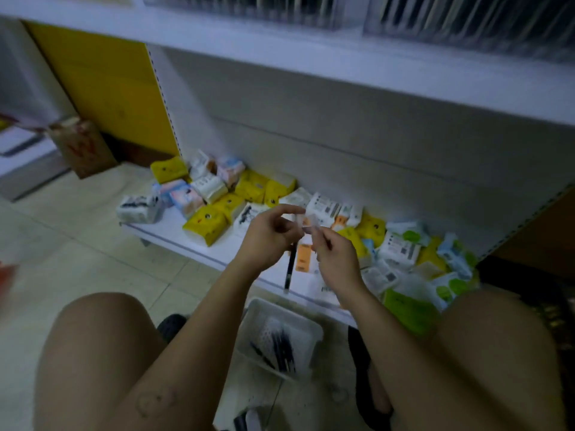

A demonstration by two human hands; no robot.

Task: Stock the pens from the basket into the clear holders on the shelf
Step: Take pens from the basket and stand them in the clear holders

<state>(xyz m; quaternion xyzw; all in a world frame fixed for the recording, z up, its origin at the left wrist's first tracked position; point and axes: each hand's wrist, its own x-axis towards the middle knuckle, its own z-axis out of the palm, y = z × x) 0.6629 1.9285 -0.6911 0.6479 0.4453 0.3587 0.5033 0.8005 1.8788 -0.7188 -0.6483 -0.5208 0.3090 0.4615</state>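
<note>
clear scrap of wrapping [308, 220], blurred, pinched from both sides. left hand [267, 236] curled, thumb and forefinger closed narrow on the scrap's left edge; right hand [334, 253] curled too, fingertips nipping its near corner. just under those fingers, black pen [288, 269] hanging almost upright, tip down, top end hidden behind the left hand's lower fingers; cannot tell for certain which fingers carry it. below the wrists and between two bare knees, white plastic basket [273, 307] on the tiled floor [93, 244], more dark pens [280, 346] lying loose inside. high above the fingers, row of clear holders [466, 23] on the upper white shelf [280, 54], smeared by blur, dark upright sticks inside, too soft to tell apart. straight beyond the fingers, low shelf board [168, 231] heaped with tissue packs [205, 223] in yellow, white, pink and green, spreading to both sides of the hands.
</note>
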